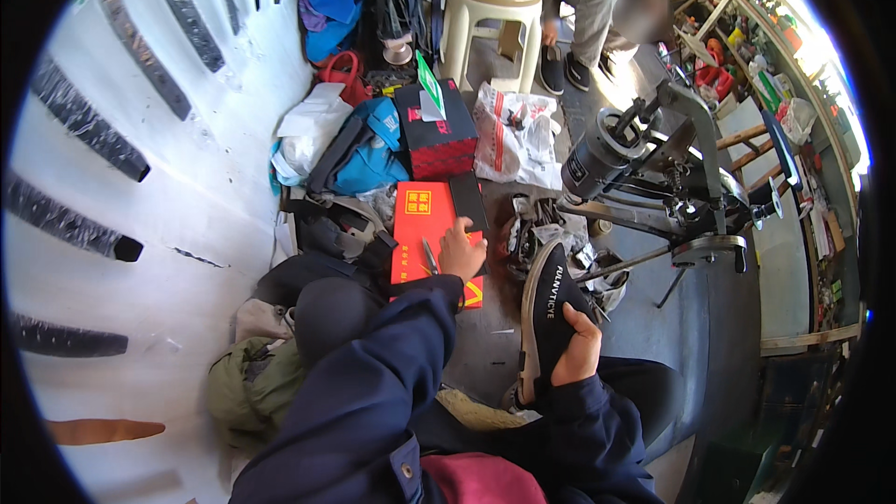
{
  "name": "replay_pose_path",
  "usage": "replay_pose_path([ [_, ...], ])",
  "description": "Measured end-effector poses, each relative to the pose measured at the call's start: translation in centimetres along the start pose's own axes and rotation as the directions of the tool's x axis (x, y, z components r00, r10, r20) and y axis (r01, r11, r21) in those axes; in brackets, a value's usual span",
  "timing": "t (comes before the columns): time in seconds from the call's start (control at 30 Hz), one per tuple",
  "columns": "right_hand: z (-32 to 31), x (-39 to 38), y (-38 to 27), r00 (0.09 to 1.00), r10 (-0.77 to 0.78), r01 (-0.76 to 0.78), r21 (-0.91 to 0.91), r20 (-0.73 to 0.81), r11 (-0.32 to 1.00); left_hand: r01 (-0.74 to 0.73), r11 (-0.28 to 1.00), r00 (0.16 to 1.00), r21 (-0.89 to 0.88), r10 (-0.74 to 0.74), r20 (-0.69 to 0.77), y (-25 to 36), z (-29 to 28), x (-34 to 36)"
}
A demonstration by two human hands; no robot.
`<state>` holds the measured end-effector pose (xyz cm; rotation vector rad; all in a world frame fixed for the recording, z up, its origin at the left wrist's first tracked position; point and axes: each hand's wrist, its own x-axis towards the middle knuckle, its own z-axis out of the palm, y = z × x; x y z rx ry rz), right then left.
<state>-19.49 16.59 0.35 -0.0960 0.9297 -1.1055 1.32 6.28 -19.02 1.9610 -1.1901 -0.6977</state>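
Observation:
My right hand (579, 347) is closed around a black shoe (551, 313) with pale lettering and a light sole edge, its thumb lying across the upper. The shoe is held upright over my lap. My left hand (460, 250) reaches over a red flat box (422, 215) with yellow print, its fingers partly stretched and nothing visible in them. Just left of that hand a slim metal tool (429, 257) lies on the box. A black flat rectangular item (469, 203) lies beyond my fingertips, at the box's right side.
A shoe-repair sewing machine (653, 168) stands at right on thin legs. Shoes and odds and ends (537, 229) lie before it. Farther back are a black-and-red box (439, 135), a plastic bag (518, 135), a stool (490, 14) and a seated person (593, 9). Bags (373, 154) crowd the left.

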Motion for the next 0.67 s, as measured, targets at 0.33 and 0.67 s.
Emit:
replay_pose_path([
  [0.33, -0.3, -0.9, -1.1, 0.998, 0.028, -0.029, -0.010, -0.053, 1.000, 0.190, 0.955, 0.973, 0.229, -0.153, -0.170, 3.9, 4.3, 6.3],
  [0.67, -1.7, -0.8, -1.4, 0.989, 0.146, -0.147, 0.049, 0.014, 0.988, 0.231, 0.860, 0.971, 0.455, -0.175, -0.163, 2.3, 5.7, 10.0],
])
